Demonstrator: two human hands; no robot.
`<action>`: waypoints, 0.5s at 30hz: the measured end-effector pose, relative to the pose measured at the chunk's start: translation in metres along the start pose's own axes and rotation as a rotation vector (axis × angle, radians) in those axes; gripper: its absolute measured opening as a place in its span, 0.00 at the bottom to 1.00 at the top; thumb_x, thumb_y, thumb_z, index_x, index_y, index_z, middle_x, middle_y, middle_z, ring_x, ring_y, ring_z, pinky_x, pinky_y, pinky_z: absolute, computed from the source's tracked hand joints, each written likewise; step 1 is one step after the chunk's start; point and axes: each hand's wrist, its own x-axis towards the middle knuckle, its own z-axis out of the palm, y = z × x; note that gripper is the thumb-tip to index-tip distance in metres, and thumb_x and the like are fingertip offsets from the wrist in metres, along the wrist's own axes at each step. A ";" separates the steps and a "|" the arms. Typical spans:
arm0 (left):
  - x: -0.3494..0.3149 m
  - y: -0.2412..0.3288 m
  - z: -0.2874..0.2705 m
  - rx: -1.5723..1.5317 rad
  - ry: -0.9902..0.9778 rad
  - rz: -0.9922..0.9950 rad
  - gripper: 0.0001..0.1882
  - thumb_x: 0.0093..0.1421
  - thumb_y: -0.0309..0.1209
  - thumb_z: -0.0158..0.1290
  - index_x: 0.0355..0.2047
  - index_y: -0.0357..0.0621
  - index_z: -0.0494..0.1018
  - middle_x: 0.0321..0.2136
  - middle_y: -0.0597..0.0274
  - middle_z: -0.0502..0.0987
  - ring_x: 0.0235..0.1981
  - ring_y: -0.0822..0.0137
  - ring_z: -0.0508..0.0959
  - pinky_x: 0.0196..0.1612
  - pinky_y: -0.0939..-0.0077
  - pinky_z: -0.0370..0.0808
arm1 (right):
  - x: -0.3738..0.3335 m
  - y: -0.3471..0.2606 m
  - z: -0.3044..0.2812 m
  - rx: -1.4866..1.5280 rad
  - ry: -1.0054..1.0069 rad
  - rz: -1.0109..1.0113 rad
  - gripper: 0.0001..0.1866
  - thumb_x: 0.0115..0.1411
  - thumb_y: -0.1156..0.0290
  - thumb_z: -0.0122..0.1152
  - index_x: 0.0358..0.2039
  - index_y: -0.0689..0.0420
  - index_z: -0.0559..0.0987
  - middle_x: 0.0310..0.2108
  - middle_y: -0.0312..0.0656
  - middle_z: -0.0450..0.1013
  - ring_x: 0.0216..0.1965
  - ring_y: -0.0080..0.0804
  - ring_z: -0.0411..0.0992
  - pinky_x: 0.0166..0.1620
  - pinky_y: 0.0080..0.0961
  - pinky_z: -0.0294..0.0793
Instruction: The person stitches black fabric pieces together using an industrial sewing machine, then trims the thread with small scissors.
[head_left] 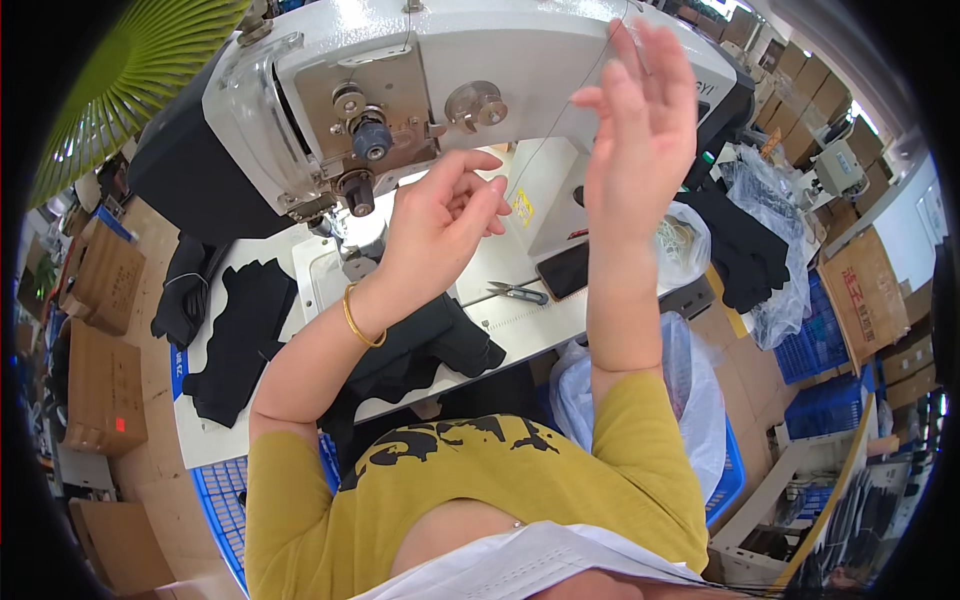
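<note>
Cardboard boxes (pixel 105 385) stand on both sides of the workroom, and a white worktable (pixel 535 338) carries a white sewing machine (pixel 540 50). Dark thread (pixel 556 125) runs on a slant in front of the machine, from the raised right hand (pixel 640 140) down to the left hand (pixel 445 205).

Left hand: fingers curled, thumb close to the forefinger, beside the lower end of the thread. Whether the fingertips pinch the thread cannot be told. Right hand: fingers loosely extended, thumb apart, slightly blurred; no closed grip shows.

Black fabric pieces (pixel 240 340) lie on the left of the table. Snips (pixel 517 292) rest near a dark phone (pixel 565 271).

Possible faults, as judged from this position:
- Slack: if either end of the thread is let go, the line may drop and tangle.
- Snagging: loose thread may catch on the tension knob (pixel 372 140) or a neighbouring metal fitting.
- Breakage: an abrupt pull by the right hand may snap the thread.
- Injury: if the machine starts while the left hand is close to the head, fingers may be caught.
</note>
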 end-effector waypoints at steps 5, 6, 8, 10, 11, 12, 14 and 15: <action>-0.019 0.000 -0.016 0.070 -0.067 -0.025 0.13 0.67 0.26 0.50 0.49 0.35 0.69 0.30 0.58 0.80 0.29 0.74 0.80 0.34 0.81 0.76 | -0.015 -0.006 -0.022 0.177 0.001 0.324 0.07 0.60 0.80 0.62 0.40 0.63 0.81 0.34 0.41 0.76 0.34 0.26 0.74 0.39 0.25 0.76; -0.023 -0.002 -0.018 0.065 -0.069 -0.027 0.13 0.67 0.26 0.50 0.49 0.35 0.69 0.30 0.58 0.80 0.29 0.74 0.80 0.34 0.81 0.76 | -0.025 -0.003 -0.027 0.172 0.002 0.325 0.07 0.60 0.80 0.62 0.40 0.63 0.81 0.34 0.41 0.76 0.34 0.26 0.74 0.39 0.25 0.76; -0.028 -0.008 -0.022 0.141 -0.088 -0.024 0.12 0.66 0.25 0.50 0.49 0.35 0.70 0.29 0.59 0.80 0.29 0.74 0.80 0.34 0.81 0.77 | -0.039 0.005 -0.033 -0.549 -0.011 0.055 0.06 0.61 0.81 0.60 0.39 0.64 0.81 0.34 0.39 0.76 0.32 0.24 0.73 0.38 0.24 0.75; -0.034 -0.012 -0.029 0.173 -0.092 -0.026 0.12 0.66 0.25 0.50 0.48 0.35 0.71 0.29 0.59 0.80 0.29 0.74 0.80 0.35 0.81 0.78 | -0.044 0.012 -0.034 -0.552 -0.080 0.073 0.05 0.58 0.83 0.61 0.36 0.65 0.80 0.32 0.41 0.76 0.30 0.28 0.74 0.36 0.24 0.74; -0.037 -0.013 -0.032 0.204 -0.096 -0.025 0.11 0.66 0.25 0.50 0.47 0.35 0.72 0.29 0.60 0.80 0.29 0.74 0.80 0.35 0.81 0.78 | -0.045 0.012 -0.033 -0.754 -0.215 -0.030 0.06 0.54 0.84 0.62 0.35 0.65 0.79 0.31 0.43 0.75 0.29 0.33 0.74 0.35 0.26 0.74; -0.039 -0.016 -0.034 0.202 -0.096 -0.025 0.11 0.66 0.25 0.50 0.47 0.35 0.72 0.29 0.60 0.80 0.29 0.74 0.80 0.35 0.81 0.78 | -0.045 0.013 -0.032 -0.956 -0.353 -0.138 0.08 0.51 0.85 0.63 0.33 0.65 0.79 0.29 0.45 0.75 0.28 0.38 0.74 0.34 0.27 0.74; -0.043 -0.022 -0.036 0.196 -0.079 0.015 0.10 0.63 0.24 0.53 0.45 0.35 0.73 0.26 0.60 0.80 0.25 0.74 0.80 0.30 0.83 0.75 | -0.054 0.014 -0.020 -1.028 -0.437 -0.205 0.08 0.49 0.84 0.62 0.32 0.63 0.78 0.28 0.45 0.73 0.28 0.39 0.73 0.34 0.31 0.73; -0.045 -0.022 -0.037 0.195 -0.078 0.015 0.10 0.63 0.24 0.53 0.45 0.35 0.73 0.26 0.60 0.80 0.25 0.74 0.80 0.30 0.83 0.75 | -0.060 0.014 -0.013 -1.099 -0.519 -0.272 0.09 0.48 0.83 0.62 0.31 0.61 0.78 0.26 0.45 0.71 0.28 0.41 0.73 0.33 0.34 0.73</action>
